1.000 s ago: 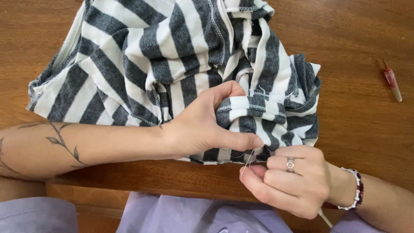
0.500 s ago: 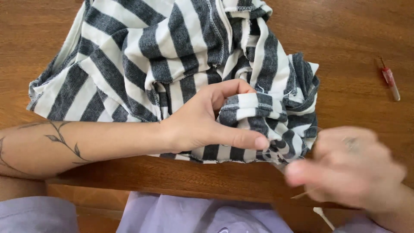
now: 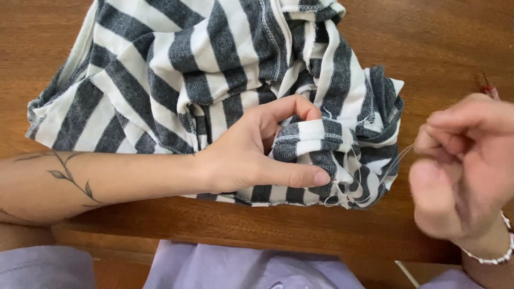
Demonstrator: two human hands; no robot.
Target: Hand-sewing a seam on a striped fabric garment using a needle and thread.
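A grey and white striped knit garment (image 3: 176, 80) lies bunched on a wooden table (image 3: 439, 43). My left hand (image 3: 257, 155) pinches a fold of its hem near the table's front edge, thumb pressed flat along the fabric. My right hand (image 3: 463, 171) is raised at the right, blurred, fingers pinched together. A thin thread (image 3: 399, 156) runs taut from those fingers to the garment's frayed hem. Any needle is too small to make out.
A small red pen-like object (image 3: 490, 88) lies on the table behind my right hand, mostly hidden. The table's front edge (image 3: 300, 235) runs below the garment. Lilac cloth (image 3: 225, 267) covers my lap.
My right hand has pulled away from the hem, up and to the right, drawing the thread out. My left hand keeps its hold on the fold.
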